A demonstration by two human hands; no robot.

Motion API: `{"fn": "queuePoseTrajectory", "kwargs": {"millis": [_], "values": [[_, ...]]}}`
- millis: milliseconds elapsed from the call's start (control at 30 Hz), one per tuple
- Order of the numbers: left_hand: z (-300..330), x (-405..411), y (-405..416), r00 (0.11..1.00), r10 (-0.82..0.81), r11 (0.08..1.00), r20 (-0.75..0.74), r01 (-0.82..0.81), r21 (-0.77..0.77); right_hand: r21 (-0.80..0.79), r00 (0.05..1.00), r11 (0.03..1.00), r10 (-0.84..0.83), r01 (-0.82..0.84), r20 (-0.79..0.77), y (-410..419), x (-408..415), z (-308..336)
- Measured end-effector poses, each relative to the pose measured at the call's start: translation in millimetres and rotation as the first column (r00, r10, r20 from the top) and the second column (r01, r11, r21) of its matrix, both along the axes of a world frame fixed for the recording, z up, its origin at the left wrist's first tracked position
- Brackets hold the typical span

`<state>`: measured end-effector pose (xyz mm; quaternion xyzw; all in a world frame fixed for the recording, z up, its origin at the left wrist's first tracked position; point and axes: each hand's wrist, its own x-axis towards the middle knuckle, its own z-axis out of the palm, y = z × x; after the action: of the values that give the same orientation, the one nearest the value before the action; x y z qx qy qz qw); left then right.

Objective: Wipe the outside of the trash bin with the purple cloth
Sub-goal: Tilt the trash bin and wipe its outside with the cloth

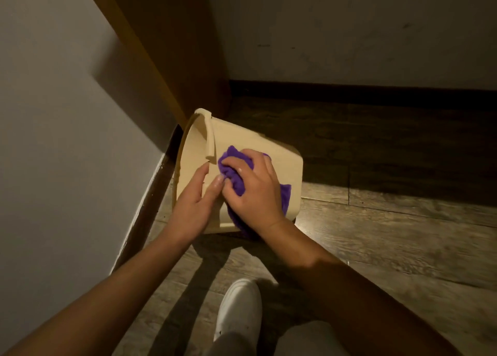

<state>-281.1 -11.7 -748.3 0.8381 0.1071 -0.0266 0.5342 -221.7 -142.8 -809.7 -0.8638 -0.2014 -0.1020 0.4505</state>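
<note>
In the head view, a beige trash bin (269, 151) is lying tipped on the wooden floor (390, 234) near the wall corner. The right hand (255, 191) is pressing the bunched purple cloth (236, 172) against its side, fingers (236, 164) curled around it. The left hand (196, 205) is resting open beside the rim.

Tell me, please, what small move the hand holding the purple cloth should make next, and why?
Probably slide the right hand with the purple cloth toward the bin's base: the trash bin lies tipped, the left hand steadies it near the rim, and the cloth covers only the near-rim part of the side.
</note>
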Motion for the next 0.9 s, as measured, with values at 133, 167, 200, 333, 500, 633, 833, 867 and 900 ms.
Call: {"fn": "queuePoseTrajectory", "kwargs": {"millis": [133, 167, 200, 333, 500, 633, 833, 867, 900], "values": [[-2.5, -4.6, 5.9, 0.992, 0.118, 0.993, -0.044, -0.117, 0.016, -0.098, 0.971, 0.977, -0.201, 0.190, -0.127, -32.2, 16.5, -33.5], [-4.3, -6.1, 7.9, 0.988, 0.145, 0.989, -0.049, -0.143, 0.036, -0.095, 0.943, 0.963, -0.265, 0.251, -0.199, -44.7, 19.5, -44.0], [-6.8, -6.7, 10.1, 0.986, 0.161, 0.986, -0.053, -0.158, 0.053, -0.088, 0.908, 0.949, -0.314, 0.301, -0.278, -56.6, 21.2, -53.1], [-10.9, -1.5, 17.8, 0.964, 0.248, 0.969, -0.090, -0.248, 0.017, -0.042, 0.835, 0.941, -0.317, 0.335, -0.450, -72.8, 2.0, -65.8], [-6.2, 18.5, 16.8, 0.954, 0.268, 0.963, -0.135, -0.269, 0.008, 0.134, 0.970, 0.990, 0.071, -0.040, -0.233, -16.0, -46.0, -25.2], [-4.0, 17.0, 16.8, 0.962, 0.253, 0.967, -0.100, -0.249, 0.054, 0.089, 0.978, 0.988, 0.142, -0.129, -0.150, 18.6, -14.9, -1.5], [-5.7, 4.0, 18.9, 0.953, 0.283, 0.958, -0.109, -0.276, 0.075, 0.021, 0.920, 0.974, -0.204, 0.224, -0.336, -35.2, 38.8, -32.4], [-4.7, 7.7, 18.6, 0.955, 0.275, 0.960, -0.112, -0.267, 0.079, 0.015, 0.906, 0.969, -0.226, 0.248, -0.358, -41.8, 37.0, -35.1], [-2.4, 13.8, 18.1, 0.954, 0.270, 0.962, -0.131, -0.261, 0.082, 0.023, 0.904, 0.969, -0.222, 0.247, -0.364, -44.5, 33.0, -35.4]]}}
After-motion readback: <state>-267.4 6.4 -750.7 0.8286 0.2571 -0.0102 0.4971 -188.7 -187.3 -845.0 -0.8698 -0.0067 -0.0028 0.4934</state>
